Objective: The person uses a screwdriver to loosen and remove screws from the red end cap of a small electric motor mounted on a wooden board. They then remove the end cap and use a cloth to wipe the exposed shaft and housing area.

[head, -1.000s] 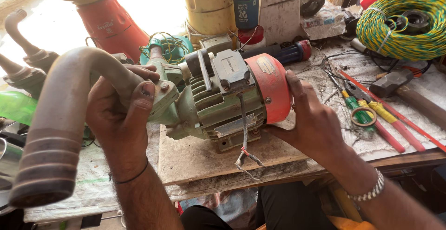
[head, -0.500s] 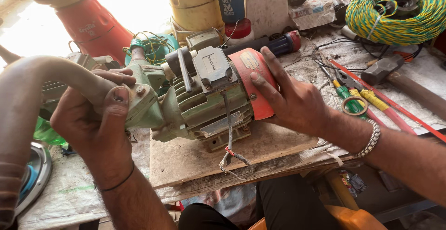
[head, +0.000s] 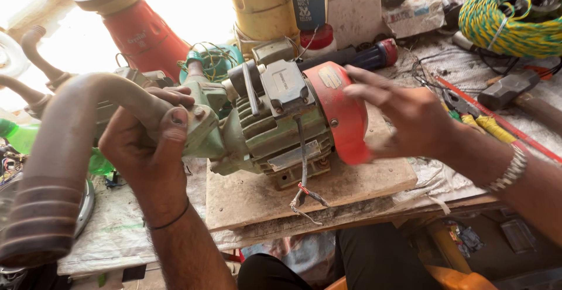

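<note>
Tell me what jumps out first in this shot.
A green pump motor with a red end cap sits mid-frame on a wooden board. The left hand grips the pipe joint at its left end; the right hand touches the cap. A yellow-green wire coil lies top right.

The left hand hides where the curved pipe joins the green pump, and the right hand is motion-blurred against its red end cover.
</note>
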Tool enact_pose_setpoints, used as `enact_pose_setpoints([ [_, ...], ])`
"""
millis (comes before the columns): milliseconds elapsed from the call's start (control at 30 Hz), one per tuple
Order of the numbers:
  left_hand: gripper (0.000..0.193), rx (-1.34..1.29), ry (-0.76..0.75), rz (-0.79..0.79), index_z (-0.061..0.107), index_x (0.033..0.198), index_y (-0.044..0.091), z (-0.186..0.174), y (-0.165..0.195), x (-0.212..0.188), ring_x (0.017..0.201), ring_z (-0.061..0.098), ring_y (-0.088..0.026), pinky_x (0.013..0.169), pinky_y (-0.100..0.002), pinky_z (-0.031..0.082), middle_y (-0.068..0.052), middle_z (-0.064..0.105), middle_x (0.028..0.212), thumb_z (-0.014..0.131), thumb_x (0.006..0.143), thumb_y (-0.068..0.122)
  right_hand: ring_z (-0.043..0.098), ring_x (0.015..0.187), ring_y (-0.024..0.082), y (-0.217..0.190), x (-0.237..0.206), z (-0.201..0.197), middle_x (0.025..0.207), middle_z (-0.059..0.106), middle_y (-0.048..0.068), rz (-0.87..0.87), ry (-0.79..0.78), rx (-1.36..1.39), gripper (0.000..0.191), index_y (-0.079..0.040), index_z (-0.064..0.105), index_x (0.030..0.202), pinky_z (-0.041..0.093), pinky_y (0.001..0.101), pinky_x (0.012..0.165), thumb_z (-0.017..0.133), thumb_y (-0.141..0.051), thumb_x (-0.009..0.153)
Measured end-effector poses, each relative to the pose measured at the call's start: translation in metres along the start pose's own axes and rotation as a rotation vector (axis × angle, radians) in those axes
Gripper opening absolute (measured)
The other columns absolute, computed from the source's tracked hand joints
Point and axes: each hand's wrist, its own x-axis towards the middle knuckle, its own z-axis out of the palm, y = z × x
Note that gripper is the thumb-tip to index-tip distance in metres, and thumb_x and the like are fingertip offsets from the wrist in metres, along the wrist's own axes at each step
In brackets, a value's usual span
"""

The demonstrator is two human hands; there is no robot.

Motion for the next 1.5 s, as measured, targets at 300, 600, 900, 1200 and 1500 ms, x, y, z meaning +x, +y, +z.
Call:
enact_pose_setpoints([
  [300,0.039,0.391,0.278,0.245,0.057,0.123,-0.001,0.057,0.03,-0.009,0.109,0.064,-0.013,0.098,-0.033,0.058,-0.005,0.061,0.12,0.077,0.09,0.008,0.043,0.076,0.006,-0.066,0.001,-0.022,0.103,0.048,0.007,0.343,0.605,0.626,0.026,-0.004,0.037,0.114,0.05,0.0234,0.072,0.054,0.009,0.099],
  [600,0.032,0.679,-0.563,0.381,0.072,0.108,0.004,0.113,0.059,-0.008,0.13,0.06,-0.032,0.115,-0.048,0.045,-0.01,0.07,0.12,0.082,0.078,0.008,0.054,0.074,0.016,-0.086,0.026,-0.015,0.097,0.055,0.009,0.039,0.803,0.55,0.039,-0.013,0.035,0.12,0.058,0.0348,0.071,0.06,0.011,0.103],
  [900,0.021,0.604,-0.729,0.279,0.08,0.096,0.012,0.116,0.024,0.006,0.127,0.057,-0.024,0.122,-0.049,0.032,-0.004,0.069,0.108,0.076,0.077,0.005,0.06,0.074,0.019,-0.078,0.035,-0.011,0.095,0.056,0.009,-0.097,0.785,0.491,0.04,-0.017,0.032,0.112,0.065,0.0375,0.069,0.061,0.006,0.097],
  [1200,0.017,0.57,-0.722,0.314,0.079,0.09,0.01,0.112,0.015,0.006,0.127,0.061,-0.023,0.123,-0.048,0.037,-0.002,0.069,0.104,0.078,0.075,0.004,0.064,0.088,0.024,-0.09,0.041,-0.024,0.104,0.052,0.013,-0.041,0.526,0.526,0.037,-0.015,0.036,0.12,0.062,0.0393,0.08,0.057,0.007,0.099],
  [1500,0.017,0.544,-0.673,0.287,0.079,0.094,0.009,0.112,0.014,0.0,0.122,0.061,-0.026,0.115,-0.047,0.041,-0.004,0.067,0.103,0.077,0.078,0.006,0.07,0.081,0.022,-0.099,0.034,-0.059,0.097,0.068,0.014,0.143,0.318,0.169,0.04,0.002,0.064,0.116,0.06,0.0345,0.071,0.086,-0.006,0.083],
])
